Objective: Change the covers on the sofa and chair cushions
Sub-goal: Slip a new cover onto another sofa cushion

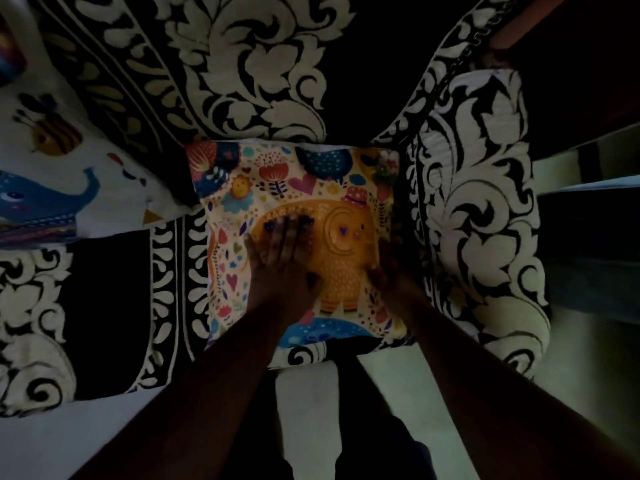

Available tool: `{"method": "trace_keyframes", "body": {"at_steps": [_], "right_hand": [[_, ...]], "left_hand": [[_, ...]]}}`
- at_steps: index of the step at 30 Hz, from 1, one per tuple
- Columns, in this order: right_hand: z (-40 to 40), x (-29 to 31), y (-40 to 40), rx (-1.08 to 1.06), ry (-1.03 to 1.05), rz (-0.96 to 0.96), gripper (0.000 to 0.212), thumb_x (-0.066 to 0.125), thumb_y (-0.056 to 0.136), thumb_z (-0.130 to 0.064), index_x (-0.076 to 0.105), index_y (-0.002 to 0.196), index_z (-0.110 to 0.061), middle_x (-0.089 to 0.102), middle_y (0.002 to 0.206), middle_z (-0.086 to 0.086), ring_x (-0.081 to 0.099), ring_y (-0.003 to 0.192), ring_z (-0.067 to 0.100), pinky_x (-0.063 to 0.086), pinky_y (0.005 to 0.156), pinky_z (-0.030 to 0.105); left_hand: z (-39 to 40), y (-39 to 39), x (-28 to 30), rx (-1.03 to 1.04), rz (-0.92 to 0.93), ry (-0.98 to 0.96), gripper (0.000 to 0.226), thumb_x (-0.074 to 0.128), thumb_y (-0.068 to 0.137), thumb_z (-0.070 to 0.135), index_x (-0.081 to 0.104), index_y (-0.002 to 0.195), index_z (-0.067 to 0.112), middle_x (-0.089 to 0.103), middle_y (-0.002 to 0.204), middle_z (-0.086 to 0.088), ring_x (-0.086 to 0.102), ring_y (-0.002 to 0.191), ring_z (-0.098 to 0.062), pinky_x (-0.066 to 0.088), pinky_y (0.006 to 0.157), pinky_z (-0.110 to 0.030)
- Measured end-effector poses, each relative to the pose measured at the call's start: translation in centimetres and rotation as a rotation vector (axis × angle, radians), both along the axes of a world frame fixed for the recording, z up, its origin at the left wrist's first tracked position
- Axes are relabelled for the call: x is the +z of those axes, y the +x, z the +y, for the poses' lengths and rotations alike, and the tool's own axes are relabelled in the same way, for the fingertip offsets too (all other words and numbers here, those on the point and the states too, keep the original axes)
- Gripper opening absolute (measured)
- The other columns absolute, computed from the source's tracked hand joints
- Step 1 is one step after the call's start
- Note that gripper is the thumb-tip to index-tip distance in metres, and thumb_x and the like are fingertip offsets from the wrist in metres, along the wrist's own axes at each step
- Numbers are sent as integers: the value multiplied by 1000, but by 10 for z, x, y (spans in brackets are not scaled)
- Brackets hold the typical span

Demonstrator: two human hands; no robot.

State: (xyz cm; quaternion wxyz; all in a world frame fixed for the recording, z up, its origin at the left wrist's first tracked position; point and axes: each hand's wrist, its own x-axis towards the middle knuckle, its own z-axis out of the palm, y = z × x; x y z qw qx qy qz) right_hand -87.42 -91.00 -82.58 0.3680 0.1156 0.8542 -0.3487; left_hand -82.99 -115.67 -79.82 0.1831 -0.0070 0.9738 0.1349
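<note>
Down at the far left edge of the sofa seat point(104, 306), a white cushion point(69, 181) printed with a blue elephant and a striped bee leans up against the backrest, its lower edge lying on the black-and-white scrolled throw that covers the whole sofa. Just beside it, toward the middle of the seat, lies the colourful cushion point(301, 188), flat on the seat with its far edge tucked against the foot of the backrest and its near edge close to the front edge of the seat; its cover shows an orange elephant among hearts and flowers on a cream ground, with blue patches at the far and near edges. The person's left hand point(280, 251) lies palm down on the left half of that cushion, fingers straight and spread a little, pressing on the orange print. Their right hand point(388, 271) rests on the cushion's right half, close to its right edge; it is dark and blurred, so I cannot tell whether its fingers are spread or curled. Both bare forearms reach in from the near side, over the front edge of the seat. To the right of the cushion rises the padded sofa arm point(478, 202), draped in the same patterned throw and touching the cushion's right edge. Pale floor point(381, 393) shows below the seat front, between the forearms.
</note>
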Motion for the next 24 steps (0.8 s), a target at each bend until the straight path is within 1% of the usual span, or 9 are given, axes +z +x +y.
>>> {"method": "trace_keyframes", "body": {"at_steps": [2, 4, 7, 10, 14, 17, 18, 20, 24], "right_hand": [[-1, 12, -16, -218, -15, 57, 72, 42, 89, -78, 45, 143, -30, 54, 142, 2, 54, 126, 26, 44, 105, 40], [-10, 14, -36, -358, 9, -2, 46, 45, 103, -50, 55, 135, -18, 60, 123, 3, 58, 110, 22, 49, 89, 31], [-16, 1, -53, -379, 0, -199, 56, 50, 96, -57, 56, 133, -16, 61, 128, 8, 60, 114, 27, 55, 93, 40], [-10, -7, -59, -400, 102, -176, 40, 49, 104, -35, 56, 135, -10, 62, 128, 12, 60, 109, 27, 53, 83, 27], [-9, -9, -48, -462, 120, -125, 48, 46, 102, -37, 53, 137, -5, 59, 133, 21, 58, 121, 39, 51, 81, 30], [-35, 0, -46, -200, 327, 151, 76, 36, 86, -64, 43, 145, -16, 51, 142, 17, 50, 129, 37, 45, 104, 46], [-48, 5, -50, -53, 383, 332, 72, 37, 93, -61, 37, 150, -17, 42, 151, 17, 41, 137, 36, 35, 112, 47], [-84, 20, -59, 132, 221, 553, 64, 43, 101, -51, 29, 156, -20, 27, 161, 16, 27, 146, 34, 25, 117, 44], [-113, 9, -58, 578, 214, 588, 69, 26, 100, -61, 16, 160, -28, 9, 168, 9, 10, 155, 32, 13, 122, 58]], "left_hand": [[14, -18, 6, -45, 52, 47, 85, 30, 92, 63, -2, 158, 19, -2, 167, -6, -6, 154, -28, 2, 116, -71], [25, -29, 0, -62, 9, 43, 89, 24, 93, 72, -3, 160, 20, -4, 168, -6, -9, 155, -27, 0, 116, -69], [32, -31, -16, -72, -26, -9, 93, 20, 93, 78, -5, 161, 18, -11, 168, -7, -14, 154, -27, -4, 116, -70], [33, -26, -23, -92, -21, -25, 94, 24, 94, 78, -4, 161, 18, -12, 168, -7, -14, 154, -27, -3, 115, -71], [41, -25, -18, -110, -25, -35, 94, 28, 93, 77, 0, 161, 17, -9, 168, -8, -12, 154, -28, -1, 114, -72], [36, -29, -11, -86, -29, -2, 95, 26, 92, 77, 0, 161, 17, -10, 168, -8, -14, 154, -28, -6, 115, -71], [32, -32, -7, -92, -19, 24, 96, 27, 92, 77, 0, 161, 16, -8, 168, -9, -15, 154, -28, -6, 115, -70], [15, -35, -2, -95, 38, 64, 96, 34, 92, 75, 5, 161, 15, 0, 168, -10, -11, 154, -27, -4, 117, -68], [-48, -30, -13, 30, -44, 18, 96, 37, 91, 75, 0, 161, 20, -3, 169, -6, -11, 155, -23, 1, 120, -63]]}}
